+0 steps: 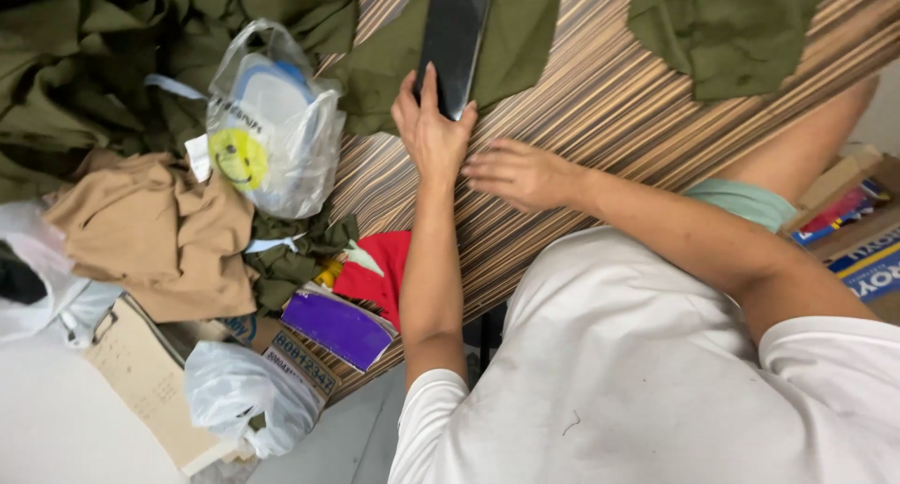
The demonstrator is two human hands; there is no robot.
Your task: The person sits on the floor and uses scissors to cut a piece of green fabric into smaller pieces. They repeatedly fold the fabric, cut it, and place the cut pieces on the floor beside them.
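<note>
At the far left of the striped wood-grain table [600, 118], soft goods are heaped: olive-green fabric [84, 62] in loose folds, a tan cloth [155, 226] crumpled over it, and a thin clear plastic bag [277, 128] with a yellow smiley face print, knotted at the top and bulging round a pale rounded container. Below these, off the table edge, lie a clipboard [150, 381], a crinkled white bag [239, 395], a glossy purple packet [337, 326] and a red cloth scrap [384, 268], all pushed aside so the middle of the table is open for work. Centre: the left hand [429, 132] reaches forward, fingers curled loosely round the lower end of a black smartphone [452, 45], thumb along its edge; the phone lies flat, screen dark and glossy, on a cut olive fabric piece [525, 34]. Just right, the right hand [514, 173] rests palm down on the bare table, fingers spread, grasping nothing. Another cut olive piece [722, 34] lies at upper right. Far right, a cardboard box [853, 231] holds coloured packets.
</note>
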